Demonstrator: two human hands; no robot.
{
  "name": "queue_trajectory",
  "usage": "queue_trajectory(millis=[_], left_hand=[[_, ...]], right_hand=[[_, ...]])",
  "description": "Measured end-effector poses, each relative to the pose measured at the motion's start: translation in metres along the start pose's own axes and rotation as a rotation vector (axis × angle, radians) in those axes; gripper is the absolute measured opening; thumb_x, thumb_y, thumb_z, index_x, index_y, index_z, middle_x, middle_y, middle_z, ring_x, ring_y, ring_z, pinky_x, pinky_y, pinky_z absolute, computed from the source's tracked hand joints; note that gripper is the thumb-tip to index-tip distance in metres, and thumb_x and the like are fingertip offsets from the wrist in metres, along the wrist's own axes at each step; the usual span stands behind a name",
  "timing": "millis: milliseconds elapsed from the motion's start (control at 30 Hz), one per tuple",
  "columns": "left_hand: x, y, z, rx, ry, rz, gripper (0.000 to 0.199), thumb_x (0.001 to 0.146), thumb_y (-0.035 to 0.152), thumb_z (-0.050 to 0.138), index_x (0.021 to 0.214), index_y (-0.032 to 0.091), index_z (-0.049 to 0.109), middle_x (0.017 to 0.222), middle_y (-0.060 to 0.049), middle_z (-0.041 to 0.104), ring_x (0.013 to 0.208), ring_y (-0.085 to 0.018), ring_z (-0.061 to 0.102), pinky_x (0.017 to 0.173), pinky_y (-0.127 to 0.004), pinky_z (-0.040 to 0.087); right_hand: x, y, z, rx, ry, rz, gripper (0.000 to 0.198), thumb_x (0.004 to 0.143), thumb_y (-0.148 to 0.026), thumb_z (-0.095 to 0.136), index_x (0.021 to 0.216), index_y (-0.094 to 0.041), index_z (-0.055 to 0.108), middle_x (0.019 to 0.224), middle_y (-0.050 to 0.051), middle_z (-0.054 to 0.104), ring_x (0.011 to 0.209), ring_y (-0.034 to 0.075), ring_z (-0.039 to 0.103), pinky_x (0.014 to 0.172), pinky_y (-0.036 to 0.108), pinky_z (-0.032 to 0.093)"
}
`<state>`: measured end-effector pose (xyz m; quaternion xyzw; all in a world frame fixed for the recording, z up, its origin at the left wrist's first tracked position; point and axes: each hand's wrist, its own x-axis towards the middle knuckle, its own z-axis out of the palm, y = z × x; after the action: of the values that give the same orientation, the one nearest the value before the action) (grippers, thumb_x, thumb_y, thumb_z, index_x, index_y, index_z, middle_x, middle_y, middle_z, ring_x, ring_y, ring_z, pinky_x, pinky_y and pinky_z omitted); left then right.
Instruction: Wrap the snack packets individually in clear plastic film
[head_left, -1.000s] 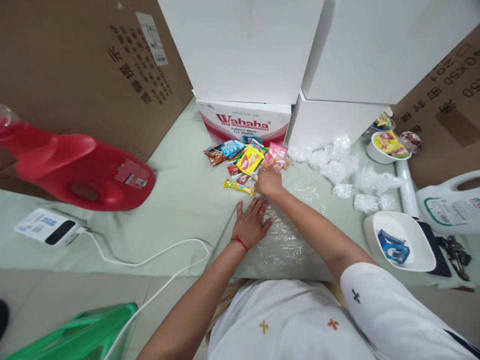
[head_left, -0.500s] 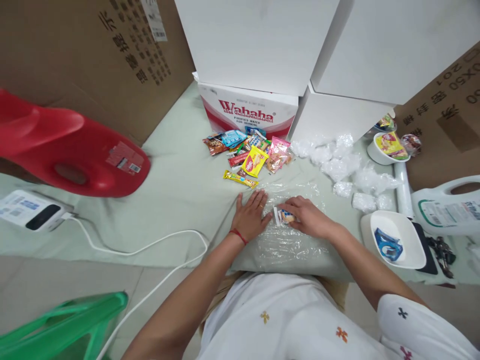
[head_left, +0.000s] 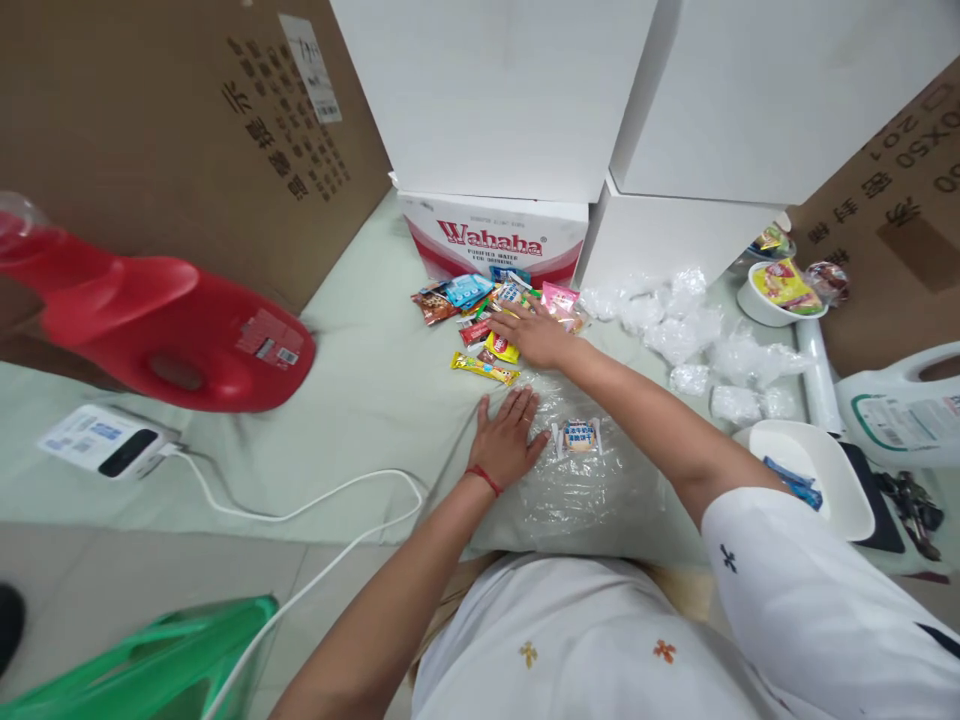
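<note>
My left hand (head_left: 506, 440) lies flat with fingers spread, pressing the left edge of a clear plastic wrap sheet (head_left: 566, 505) against the table. On that sheet, just right of the hand, rests a small packaged biscuit (head_left: 580, 438) with blue and white print. My right hand (head_left: 534, 335) reaches over the heap of wrapped snacks (head_left: 469, 290), its fingers stretched out. Under its fingers a yellow snack packet (head_left: 502, 348) is partly covered; whether they touch it I cannot tell. A yellow stick-shaped packet (head_left: 484, 369) lies in front of the heap.
Behind the heap stands a Wahaha carton (head_left: 495, 238). Crumpled plastic-wrapped bundles (head_left: 679, 330) lie to the right, near a white bowl (head_left: 847, 490) with a blue item. At left are a red jug (head_left: 217, 350) and a white device (head_left: 105, 440) with a cable.
My right hand has let go of the biscuit on the plastic sheet and moved up and left to the snack heap. My left hand stays on the sheet. The view has shifted slightly.
</note>
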<state>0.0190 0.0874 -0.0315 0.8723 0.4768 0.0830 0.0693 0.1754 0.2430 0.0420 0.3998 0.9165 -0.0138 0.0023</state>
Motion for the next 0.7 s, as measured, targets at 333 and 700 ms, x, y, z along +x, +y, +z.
queue_trajectory(millis=[333, 700], left_hand=[[-0.002, -0.003, -0.001, -0.091, 0.041, 0.013, 0.063, 0.104, 0.054, 0.033, 0.158, 0.022, 0.040, 0.166, -0.009, 0.037, 0.155, -0.028, 0.032, 0.126, -0.065, 0.015], [-0.001, -0.004, 0.000, -0.083, 0.017, 0.015, 0.063, 0.104, 0.055, 0.033, 0.158, 0.022, 0.040, 0.167, -0.009, 0.037, 0.155, -0.029, 0.032, 0.126, -0.066, 0.015]], right_hand=[[-0.067, 0.032, -0.001, -0.134, -0.234, 0.294, 0.068, 0.074, -0.044, 0.081, 0.130, -0.009, 0.066, 0.137, 0.023, 0.058, 0.134, 0.040, 0.043, 0.117, 0.050, 0.029], [-0.002, 0.067, 0.002, -0.027, -0.046, 0.386, 0.063, 0.095, -0.042, 0.056, 0.154, -0.021, 0.047, 0.160, 0.013, 0.044, 0.146, 0.036, 0.035, 0.118, 0.055, 0.026]])
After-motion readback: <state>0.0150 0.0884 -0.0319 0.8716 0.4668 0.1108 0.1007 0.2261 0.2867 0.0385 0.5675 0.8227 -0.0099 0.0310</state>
